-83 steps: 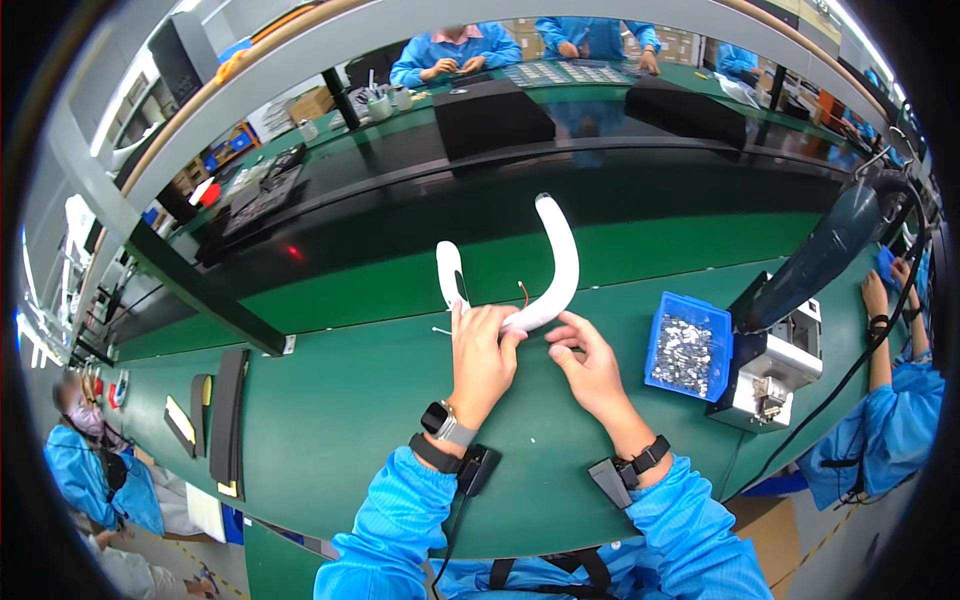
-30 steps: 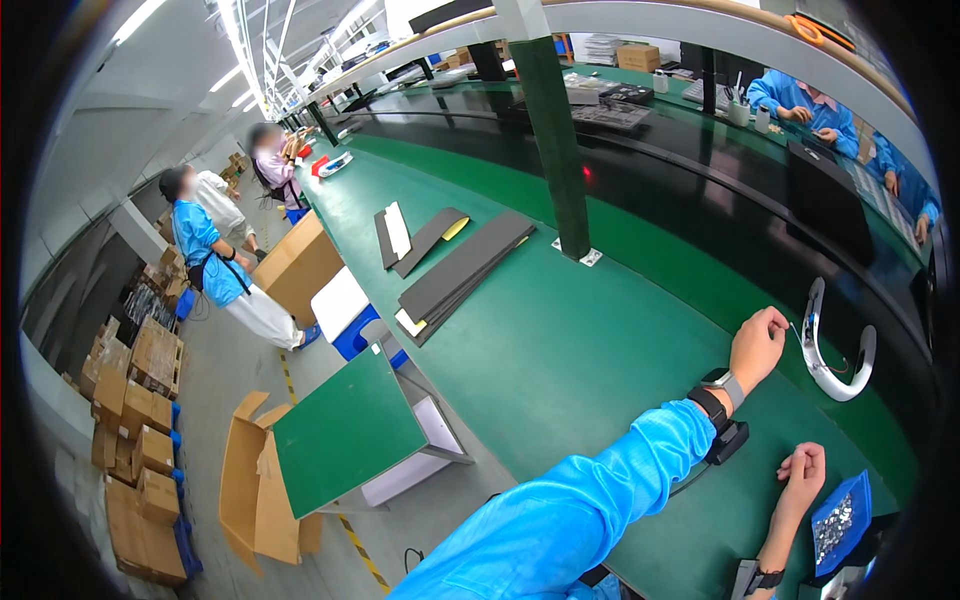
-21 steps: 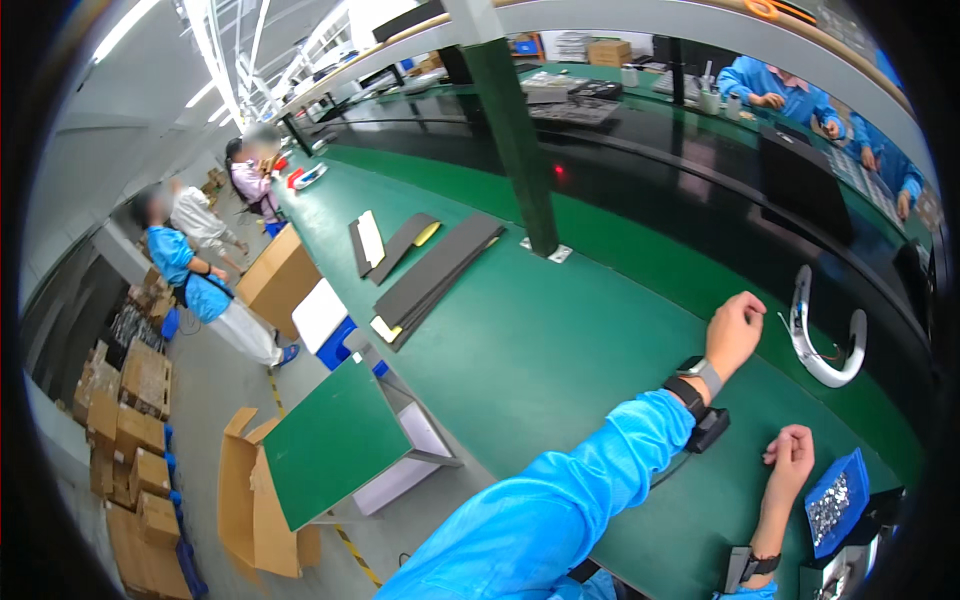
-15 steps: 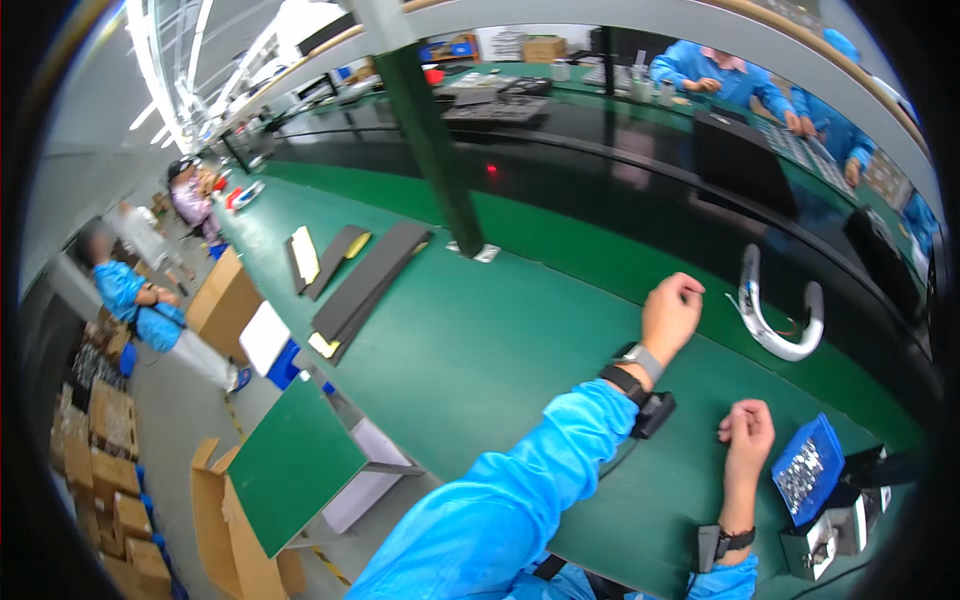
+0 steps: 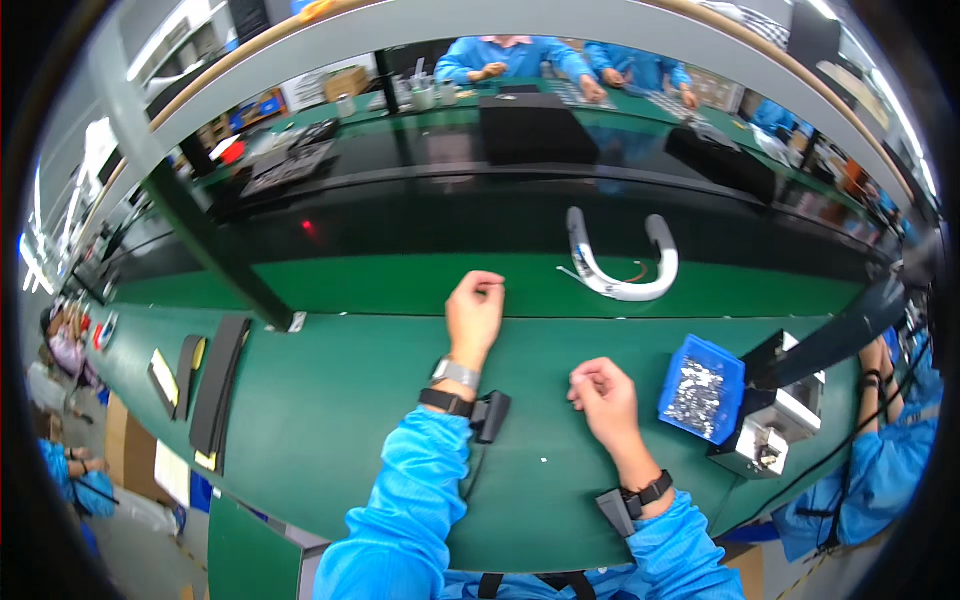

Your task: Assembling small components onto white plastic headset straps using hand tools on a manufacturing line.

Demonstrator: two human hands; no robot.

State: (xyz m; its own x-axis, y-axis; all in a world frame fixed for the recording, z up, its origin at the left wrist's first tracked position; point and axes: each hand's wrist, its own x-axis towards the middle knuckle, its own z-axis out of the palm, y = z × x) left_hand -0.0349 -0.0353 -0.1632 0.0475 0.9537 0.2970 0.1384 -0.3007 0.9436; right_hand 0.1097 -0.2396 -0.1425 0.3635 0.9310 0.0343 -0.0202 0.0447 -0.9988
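My left hand is raised over the green bench, its fingers curled in and nothing showing in them. Lower and to the right, my right hand has its fingers bent together over the bench, also with nothing visible in its grip. Beyond my hands a white U-shaped band with grey ends and a thin wire lies on the raised green strip at the back, touched by neither hand. Right of my right hand stands a blue bin of small shiny metal parts.
A metal fixture stands beside the bin, under a dark arm. Dark grey foam strips lie at the left, near a green post. A black conveyor runs behind. A co-worker's arm is at far right.
My view has swung to the right, so the bench, band and bin appear further left. Both hands keep their curled shape, and the band stays lying where it was.
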